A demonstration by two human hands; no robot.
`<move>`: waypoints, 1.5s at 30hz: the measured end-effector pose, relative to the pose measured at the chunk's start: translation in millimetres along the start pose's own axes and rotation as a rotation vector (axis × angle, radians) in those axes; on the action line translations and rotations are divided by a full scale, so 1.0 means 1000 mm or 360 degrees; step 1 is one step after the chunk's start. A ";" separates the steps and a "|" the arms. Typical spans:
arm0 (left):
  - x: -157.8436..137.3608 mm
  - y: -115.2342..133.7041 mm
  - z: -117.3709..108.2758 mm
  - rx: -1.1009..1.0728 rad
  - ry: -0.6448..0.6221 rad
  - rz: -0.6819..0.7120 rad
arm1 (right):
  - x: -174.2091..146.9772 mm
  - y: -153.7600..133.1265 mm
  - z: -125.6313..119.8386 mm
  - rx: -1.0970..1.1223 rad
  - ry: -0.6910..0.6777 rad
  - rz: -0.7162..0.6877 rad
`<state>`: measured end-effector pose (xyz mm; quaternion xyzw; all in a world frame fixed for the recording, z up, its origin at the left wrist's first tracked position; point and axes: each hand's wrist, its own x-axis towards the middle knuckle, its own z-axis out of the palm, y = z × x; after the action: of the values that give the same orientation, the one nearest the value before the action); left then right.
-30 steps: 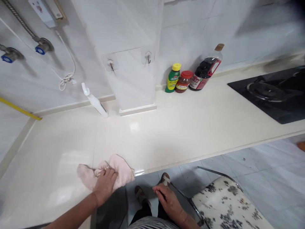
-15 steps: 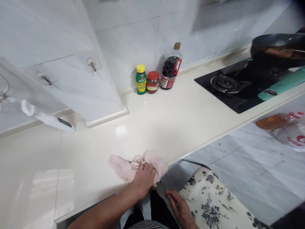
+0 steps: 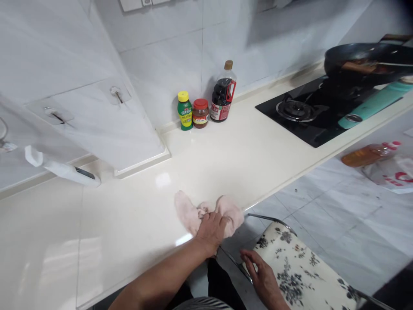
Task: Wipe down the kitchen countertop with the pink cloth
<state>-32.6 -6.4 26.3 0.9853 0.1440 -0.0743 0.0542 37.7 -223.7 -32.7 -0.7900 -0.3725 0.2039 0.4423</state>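
A crumpled pale pink cloth (image 3: pixel 230 211) lies on the cream countertop close to its front edge. Pressed down on its middle is my left hand (image 3: pixel 211 230), fingers curled over the fabric, with cloth bunched out on both sides. My right hand (image 3: pixel 263 275) hangs below counter level, beside and above the floral chair seat (image 3: pixel 293 262). Its thumb and forefinger are a little apart, and nothing shows between them; the other fingers are partly hidden.
Along the wall stand a yellow-capped green bottle (image 3: pixel 185 111), a red-lidded jar (image 3: pixel 200 114) and a dark sauce bottle (image 3: pixel 222 97). A hob (image 3: pixel 309 129) carries a wok (image 3: pixel 342 60). A white handheld device (image 3: pixel 64 168) leans left. An oil bottle (image 3: pixel 364 156) is at lower right.
My left hand has slid right along the counter with the cloth under it. The right hand has shifted right too, over the chair's side. The camera view has turned slightly right.
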 end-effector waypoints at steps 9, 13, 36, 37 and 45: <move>-0.218 -0.102 0.011 0.0030 -0.0119 -0.0274 | -0.035 -0.056 0.068 -0.0008 -0.0100 -0.0168; -0.296 -0.140 0.016 0.0098 -0.0190 -0.0373 | -0.044 -0.076 0.089 -0.0012 -0.0092 -0.0304; -0.344 -0.158 0.032 0.0295 0.0315 -0.0375 | -0.043 -0.076 0.085 0.0049 -0.0148 -0.0271; -0.332 -0.150 0.028 0.0260 0.0230 -0.0431 | -0.038 -0.084 0.089 0.0092 -0.0203 -0.0282; -0.177 -0.079 0.003 -0.0027 -0.0003 -0.0386 | 0.004 -0.141 0.111 0.0166 -0.0545 -0.0579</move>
<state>-223.6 19.5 45.2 0.9600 0.2629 -0.0800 0.0533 -89.2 -113.2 28.9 -0.6400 -0.5669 0.2709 0.4423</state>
